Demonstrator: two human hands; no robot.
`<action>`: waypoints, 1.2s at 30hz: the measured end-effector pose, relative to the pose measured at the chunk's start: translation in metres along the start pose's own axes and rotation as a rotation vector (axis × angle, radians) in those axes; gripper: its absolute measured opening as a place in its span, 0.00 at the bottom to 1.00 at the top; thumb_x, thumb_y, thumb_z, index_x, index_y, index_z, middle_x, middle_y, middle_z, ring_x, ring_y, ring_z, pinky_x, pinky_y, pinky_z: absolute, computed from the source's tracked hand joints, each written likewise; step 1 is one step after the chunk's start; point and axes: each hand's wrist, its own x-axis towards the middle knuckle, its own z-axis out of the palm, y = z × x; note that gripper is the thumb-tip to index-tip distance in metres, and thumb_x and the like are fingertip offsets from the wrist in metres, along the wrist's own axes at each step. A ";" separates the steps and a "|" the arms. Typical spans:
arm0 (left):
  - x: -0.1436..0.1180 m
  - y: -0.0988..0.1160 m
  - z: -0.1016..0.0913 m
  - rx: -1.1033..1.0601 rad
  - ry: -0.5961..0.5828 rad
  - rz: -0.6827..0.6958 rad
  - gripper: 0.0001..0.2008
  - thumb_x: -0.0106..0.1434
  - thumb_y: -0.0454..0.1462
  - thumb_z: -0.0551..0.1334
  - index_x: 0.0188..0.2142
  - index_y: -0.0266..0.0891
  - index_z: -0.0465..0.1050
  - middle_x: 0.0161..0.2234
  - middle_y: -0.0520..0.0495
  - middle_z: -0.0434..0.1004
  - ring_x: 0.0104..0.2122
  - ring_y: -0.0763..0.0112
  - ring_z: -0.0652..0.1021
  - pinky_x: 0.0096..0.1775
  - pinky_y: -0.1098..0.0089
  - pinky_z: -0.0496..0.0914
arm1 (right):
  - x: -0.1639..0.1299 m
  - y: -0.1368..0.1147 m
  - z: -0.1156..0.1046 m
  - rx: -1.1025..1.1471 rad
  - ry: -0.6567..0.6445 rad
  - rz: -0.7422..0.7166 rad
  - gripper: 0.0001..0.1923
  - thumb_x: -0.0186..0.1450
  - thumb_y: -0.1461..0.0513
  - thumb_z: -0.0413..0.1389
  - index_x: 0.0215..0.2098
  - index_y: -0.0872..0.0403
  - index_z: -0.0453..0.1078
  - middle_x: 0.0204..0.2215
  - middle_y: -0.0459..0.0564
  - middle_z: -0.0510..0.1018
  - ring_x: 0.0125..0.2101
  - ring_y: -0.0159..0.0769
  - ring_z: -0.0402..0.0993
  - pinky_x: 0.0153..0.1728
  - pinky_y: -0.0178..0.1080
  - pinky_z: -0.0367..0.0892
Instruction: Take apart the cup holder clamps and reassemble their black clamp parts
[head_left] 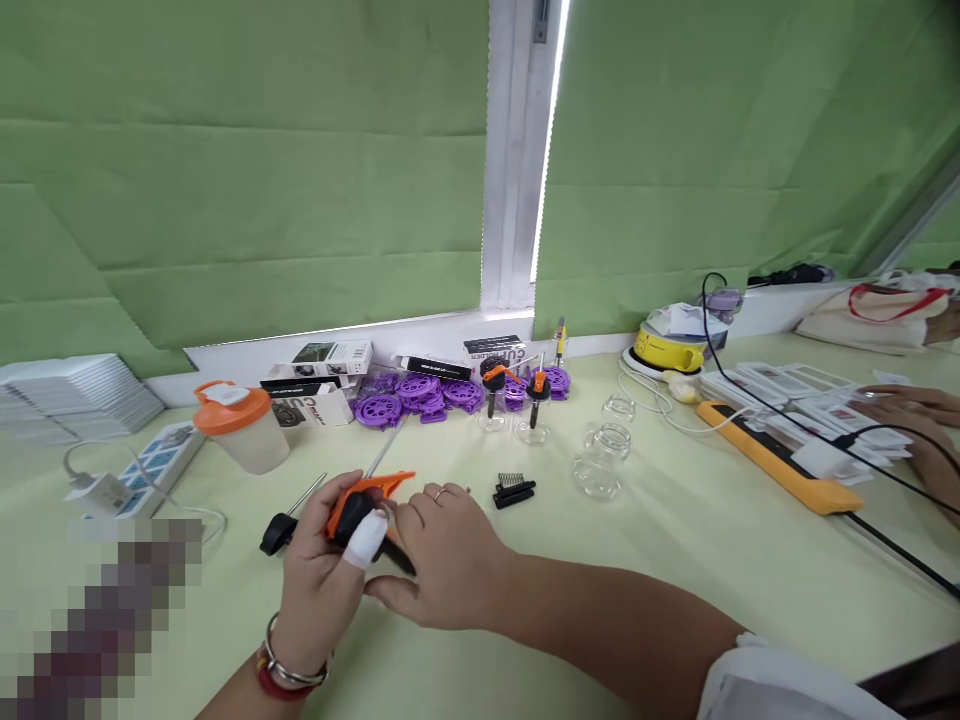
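My left hand (319, 560), its thumb wrapped in white tape, is closed around an orange and black spray bottle head (349, 515). Bent over the right side of the same head is my right hand (450, 550), its fingers gripping it; the fingertips are partly hidden. A black part with a thin metal rod (279, 533) lies just left of my left hand. Beyond my right hand are a small spring (511, 479) and black plastic pieces (514, 493). Two glass bottles with orange and black spray heads (537, 390) stand farther back.
Purple plastic wheels (420, 395) and boxes (322, 400) line the back. An orange-lidded shaker (244, 430) and power strip (161, 465) stand left. Glass jars (598, 475) and a yellow-orange power strip (776, 455) are right. Another person's hands (919, 410) are at far right.
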 end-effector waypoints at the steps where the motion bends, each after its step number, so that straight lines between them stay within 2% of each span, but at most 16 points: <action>1: 0.001 0.003 -0.002 -0.078 -0.040 -0.050 0.20 0.55 0.37 0.64 0.47 0.42 0.66 0.38 0.45 0.73 0.38 0.62 0.75 0.40 0.63 0.70 | -0.005 0.005 -0.001 0.194 -0.048 0.034 0.21 0.62 0.49 0.48 0.37 0.59 0.69 0.30 0.55 0.74 0.31 0.40 0.66 0.34 0.42 0.59; 2: 0.002 0.005 -0.005 -0.176 -0.103 -0.109 0.18 0.55 0.37 0.64 0.45 0.41 0.67 0.35 0.46 0.74 0.34 0.62 0.76 0.36 0.64 0.70 | -0.010 0.012 -0.002 0.424 -0.098 0.111 0.22 0.64 0.48 0.45 0.34 0.57 0.69 0.28 0.52 0.74 0.29 0.37 0.66 0.33 0.40 0.60; 4: 0.005 0.006 -0.006 -0.359 -0.239 -0.234 0.17 0.54 0.37 0.64 0.44 0.40 0.67 0.30 0.47 0.74 0.28 0.62 0.76 0.31 0.65 0.69 | -0.021 0.030 -0.001 0.881 -0.156 0.410 0.28 0.66 0.45 0.39 0.30 0.57 0.69 0.24 0.49 0.73 0.23 0.31 0.65 0.27 0.35 0.59; 5: 0.006 0.005 -0.005 -0.412 -0.294 -0.294 0.17 0.53 0.37 0.64 0.43 0.40 0.68 0.28 0.47 0.74 0.27 0.63 0.76 0.29 0.65 0.69 | -0.026 0.038 0.001 1.044 -0.143 0.573 0.31 0.65 0.43 0.38 0.27 0.57 0.68 0.21 0.49 0.72 0.20 0.29 0.63 0.24 0.34 0.57; 7: 0.005 0.000 0.001 -0.457 -0.361 -0.394 0.16 0.51 0.36 0.65 0.41 0.39 0.69 0.27 0.48 0.74 0.24 0.65 0.75 0.28 0.66 0.68 | -0.034 0.053 0.008 1.240 -0.104 0.806 0.30 0.62 0.41 0.42 0.24 0.57 0.66 0.17 0.46 0.69 0.16 0.26 0.58 0.19 0.32 0.52; 10: -0.002 -0.010 0.013 -0.471 -0.393 -0.508 0.15 0.51 0.35 0.65 0.40 0.41 0.69 0.26 0.50 0.72 0.22 0.68 0.74 0.27 0.68 0.67 | -0.042 0.066 0.018 1.415 -0.017 0.934 0.25 0.59 0.41 0.49 0.24 0.55 0.63 0.13 0.40 0.63 0.14 0.23 0.52 0.16 0.30 0.46; 14: -0.010 -0.019 0.023 -0.513 -0.418 -0.624 0.13 0.52 0.35 0.65 0.38 0.42 0.69 0.25 0.51 0.71 0.21 0.69 0.74 0.27 0.67 0.67 | -0.044 0.073 0.023 1.426 0.059 0.950 0.23 0.58 0.44 0.53 0.21 0.54 0.60 0.11 0.38 0.59 0.13 0.22 0.48 0.15 0.30 0.43; 17: -0.009 -0.019 0.023 -0.529 -0.384 -0.671 0.11 0.54 0.36 0.64 0.37 0.42 0.69 0.25 0.51 0.71 0.21 0.69 0.73 0.27 0.66 0.67 | -0.045 0.080 0.023 1.264 0.084 0.827 0.18 0.54 0.49 0.60 0.24 0.56 0.66 0.16 0.42 0.68 0.16 0.23 0.56 0.18 0.30 0.52; 19: -0.007 -0.019 0.023 -0.530 -0.353 -0.674 0.10 0.54 0.37 0.64 0.37 0.41 0.68 0.24 0.51 0.70 0.20 0.69 0.73 0.25 0.67 0.66 | -0.045 0.085 0.022 1.214 0.083 0.761 0.17 0.53 0.51 0.61 0.29 0.56 0.69 0.22 0.45 0.73 0.18 0.24 0.60 0.20 0.31 0.56; 23: -0.007 -0.021 0.023 -0.518 -0.365 -0.689 0.10 0.54 0.37 0.64 0.36 0.41 0.68 0.23 0.52 0.69 0.19 0.71 0.71 0.24 0.68 0.66 | -0.044 0.090 0.021 1.203 -0.001 0.828 0.20 0.56 0.48 0.57 0.23 0.56 0.65 0.16 0.43 0.69 0.14 0.23 0.56 0.16 0.31 0.51; 26: -0.008 -0.023 0.023 -0.508 -0.372 -0.693 0.10 0.53 0.37 0.64 0.36 0.40 0.68 0.22 0.52 0.69 0.18 0.72 0.71 0.25 0.68 0.66 | -0.042 0.089 0.020 1.222 0.050 0.761 0.17 0.51 0.52 0.64 0.27 0.56 0.67 0.20 0.42 0.70 0.18 0.23 0.60 0.20 0.31 0.57; 28: -0.008 -0.023 0.022 -0.506 -0.357 -0.681 0.10 0.54 0.37 0.64 0.37 0.41 0.68 0.23 0.52 0.69 0.19 0.72 0.71 0.26 0.68 0.66 | -0.042 0.088 0.019 1.248 0.041 0.748 0.18 0.50 0.52 0.64 0.30 0.56 0.67 0.21 0.43 0.71 0.18 0.24 0.62 0.20 0.31 0.58; 31: -0.007 -0.023 0.021 -0.512 -0.360 -0.674 0.10 0.54 0.37 0.64 0.37 0.41 0.68 0.23 0.52 0.69 0.19 0.72 0.70 0.27 0.67 0.67 | -0.041 0.090 0.019 1.230 -0.048 0.858 0.21 0.54 0.46 0.58 0.25 0.56 0.65 0.16 0.42 0.69 0.13 0.23 0.56 0.15 0.31 0.50; 34: -0.005 -0.021 0.021 -0.516 -0.360 -0.669 0.10 0.54 0.37 0.64 0.36 0.41 0.69 0.23 0.52 0.69 0.19 0.72 0.70 0.27 0.66 0.67 | -0.040 0.092 0.017 1.276 0.022 0.781 0.19 0.49 0.51 0.64 0.27 0.56 0.66 0.18 0.41 0.69 0.16 0.22 0.59 0.18 0.30 0.55; 36: -0.005 -0.020 0.021 -0.514 -0.350 -0.656 0.10 0.54 0.37 0.64 0.37 0.41 0.69 0.23 0.52 0.69 0.20 0.71 0.70 0.27 0.67 0.67 | -0.040 0.092 0.017 1.323 0.054 0.736 0.19 0.49 0.52 0.65 0.29 0.56 0.66 0.20 0.42 0.70 0.17 0.23 0.62 0.20 0.31 0.58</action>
